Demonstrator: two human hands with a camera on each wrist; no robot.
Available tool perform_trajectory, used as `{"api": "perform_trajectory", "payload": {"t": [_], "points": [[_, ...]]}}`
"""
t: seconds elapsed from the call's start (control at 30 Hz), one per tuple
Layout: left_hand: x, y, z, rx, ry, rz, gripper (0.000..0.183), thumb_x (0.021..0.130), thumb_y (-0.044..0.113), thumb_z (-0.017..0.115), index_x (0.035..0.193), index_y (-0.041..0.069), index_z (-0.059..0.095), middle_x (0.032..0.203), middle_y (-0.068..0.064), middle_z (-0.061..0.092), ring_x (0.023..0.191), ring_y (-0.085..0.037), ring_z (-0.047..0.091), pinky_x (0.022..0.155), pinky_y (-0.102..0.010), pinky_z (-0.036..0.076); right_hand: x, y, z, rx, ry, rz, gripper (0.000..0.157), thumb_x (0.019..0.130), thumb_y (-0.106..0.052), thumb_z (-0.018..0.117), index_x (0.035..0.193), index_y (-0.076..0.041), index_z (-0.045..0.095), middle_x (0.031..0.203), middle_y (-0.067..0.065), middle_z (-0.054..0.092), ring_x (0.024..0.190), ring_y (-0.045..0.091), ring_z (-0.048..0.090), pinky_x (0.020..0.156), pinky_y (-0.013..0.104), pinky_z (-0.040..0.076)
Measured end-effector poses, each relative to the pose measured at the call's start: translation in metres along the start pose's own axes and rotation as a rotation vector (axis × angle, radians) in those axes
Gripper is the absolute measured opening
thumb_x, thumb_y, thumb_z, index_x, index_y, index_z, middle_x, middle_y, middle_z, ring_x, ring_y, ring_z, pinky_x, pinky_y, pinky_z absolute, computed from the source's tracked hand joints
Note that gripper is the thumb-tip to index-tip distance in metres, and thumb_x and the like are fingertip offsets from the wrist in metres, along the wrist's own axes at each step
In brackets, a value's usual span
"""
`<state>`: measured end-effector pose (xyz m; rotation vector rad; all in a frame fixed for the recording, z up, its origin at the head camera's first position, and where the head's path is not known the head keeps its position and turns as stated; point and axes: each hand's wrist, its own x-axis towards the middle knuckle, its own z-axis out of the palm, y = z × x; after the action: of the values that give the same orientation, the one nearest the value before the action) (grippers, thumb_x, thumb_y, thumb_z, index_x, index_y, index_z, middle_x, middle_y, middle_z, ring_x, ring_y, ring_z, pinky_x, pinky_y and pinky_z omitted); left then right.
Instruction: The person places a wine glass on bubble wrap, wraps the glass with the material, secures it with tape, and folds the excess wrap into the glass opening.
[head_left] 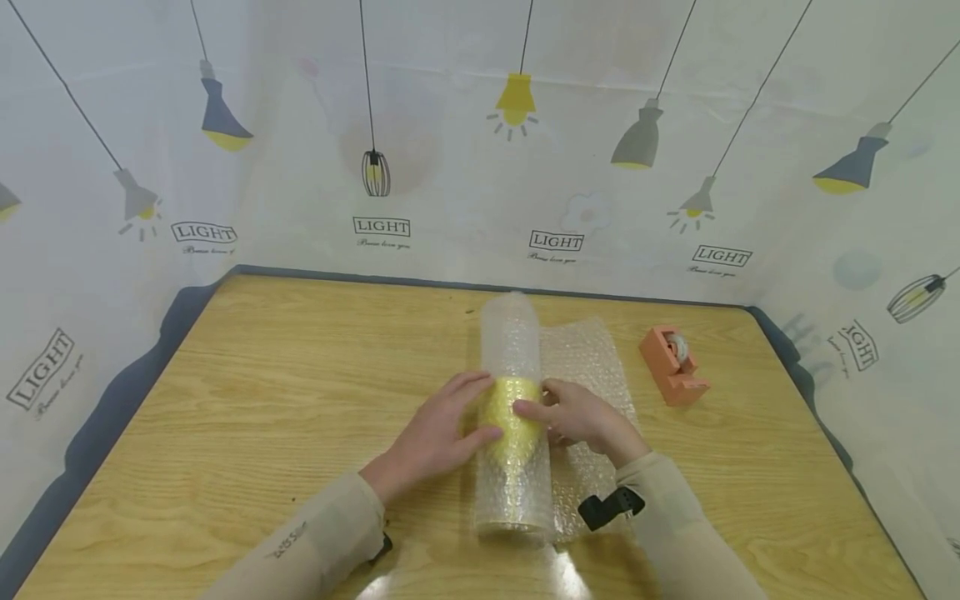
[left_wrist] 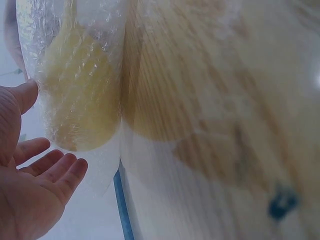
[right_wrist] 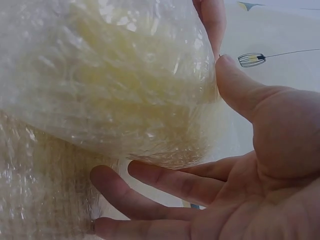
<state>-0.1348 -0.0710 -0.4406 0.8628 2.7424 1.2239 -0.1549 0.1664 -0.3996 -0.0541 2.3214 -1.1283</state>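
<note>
A roll of clear bubble wrap [head_left: 510,333] lies lengthwise on the table. Inside it shows a yellow object [head_left: 513,412] with a broad rounded end and a narrow handle; the wrap blurs its exact kind. My left hand [head_left: 438,429] rests against the roll's left side, its fingers loosely extended. On the right, my right hand [head_left: 585,415] holds the roll's side, thumb on top and bent fingers lower down. The right wrist view shows those fingers [right_wrist: 165,182] along the underside of the wrapped bundle. A loose flat stretch of bubble wrap [head_left: 588,358] spreads out beneath the right hand.
An orange tape dispenser [head_left: 671,367] with a roll of tape stands right of the loose wrap. The wooden table [head_left: 300,358] backs onto a pale curtain [head_left: 450,183] printed with lamps.
</note>
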Motion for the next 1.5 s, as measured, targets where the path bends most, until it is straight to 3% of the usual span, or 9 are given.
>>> {"api": "perform_trajectory", "payload": {"t": [0.27, 0.47, 0.6, 0.87, 1.07, 1.5], "points": [[0.001, -0.001, 0.004, 0.009, 0.022, 0.024, 0.071, 0.096, 0.036, 0.074, 0.152, 0.002, 0.047, 0.156, -0.013, 0.047, 0.144, -0.031, 0.046, 0.121, -0.049, 0.038, -0.002, -0.001, -0.001, -0.004, -0.017, -0.001, 0.086, 0.101, -0.045, 0.066, 0.154, 0.013, 0.031, 0.143, 0.034, 0.051, 0.096, 0.029, 0.069, 0.088, 0.047, 0.062], [0.002, -0.002, 0.008, 0.012, 0.044, 0.039, 0.07, 0.095, 0.037, 0.075, 0.151, 0.003, 0.049, 0.154, -0.011, 0.049, 0.143, -0.029, 0.046, 0.121, -0.047, 0.038, 0.0, 0.001, -0.003, -0.009, -0.018, -0.001, 0.071, 0.101, -0.041, 0.067, 0.143, 0.012, 0.046, 0.112, 0.02, 0.064, 0.081, 0.027, 0.064, 0.078, 0.043, 0.061], [0.004, -0.002, 0.01, 0.008, 0.052, 0.041, 0.07, 0.094, 0.036, 0.076, 0.15, 0.004, 0.05, 0.153, -0.011, 0.05, 0.143, -0.029, 0.047, 0.121, -0.046, 0.038, 0.0, 0.003, -0.005, -0.012, -0.012, 0.009, 0.076, 0.1, -0.04, 0.068, 0.145, 0.015, 0.043, 0.114, 0.02, 0.063, 0.081, 0.027, 0.065, 0.079, 0.043, 0.062], [0.008, 0.004, 0.011, 0.01, 0.039, 0.011, 0.071, 0.093, 0.038, 0.078, 0.15, 0.007, 0.051, 0.154, -0.008, 0.05, 0.143, -0.027, 0.045, 0.121, -0.045, 0.038, -0.001, 0.003, -0.014, -0.326, 0.046, -0.028, 0.072, 0.098, -0.055, 0.064, 0.129, 0.009, 0.061, 0.125, 0.025, 0.066, 0.108, 0.037, 0.066, 0.09, 0.053, 0.057], [0.011, 0.009, 0.013, 0.004, 0.026, -0.003, 0.072, 0.092, 0.04, 0.078, 0.151, 0.008, 0.051, 0.155, -0.006, 0.049, 0.144, -0.025, 0.045, 0.122, -0.043, 0.037, -0.002, 0.007, -0.018, -0.37, 0.052, -0.026, 0.066, 0.098, -0.055, 0.063, 0.122, 0.007, 0.067, 0.121, 0.024, 0.069, 0.109, 0.039, 0.066, 0.089, 0.053, 0.058], [0.017, 0.016, 0.019, -0.003, 0.014, -0.008, 0.073, 0.092, 0.04, 0.078, 0.152, 0.009, 0.05, 0.156, -0.005, 0.048, 0.146, -0.024, 0.041, 0.123, -0.042, 0.035, -0.005, 0.014, -0.025, -0.435, 0.053, 0.0, 0.073, 0.097, -0.058, 0.063, 0.125, 0.01, 0.064, 0.125, 0.028, 0.067, 0.114, 0.045, 0.064, 0.092, 0.056, 0.057]]}}
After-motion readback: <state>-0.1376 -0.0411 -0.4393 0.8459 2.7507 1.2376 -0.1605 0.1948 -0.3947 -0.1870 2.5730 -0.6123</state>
